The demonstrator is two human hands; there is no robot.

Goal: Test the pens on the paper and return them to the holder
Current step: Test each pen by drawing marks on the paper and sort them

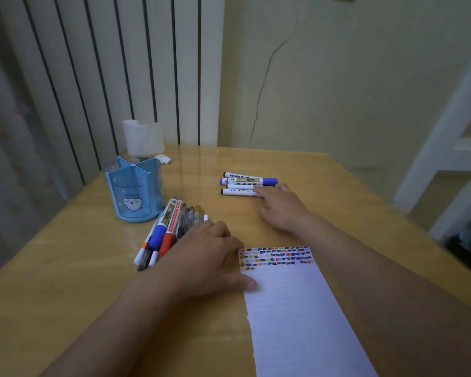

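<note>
Plainly the step in hand is picking a marker from the small group of markers [246,185] lying side by side on the far part of the table [324,186], beyond the paper [297,308], whose top edge already carries rows of coloured test marks. To do it well, I would take one barrel alone, pinching it near the middle so its neighbours do not roll, and uncap it over the sheet. The right hand [280,210] reaches forward, fingers extended onto the nearest marker's end, touching but not yet gripping. The left hand [207,257] lies flat and relaxed, fingertips on the bundle of pens [165,232], thumb on the paper's left edge. Left of that, the blue holder [135,189] stands upright, apparently empty.
</note>
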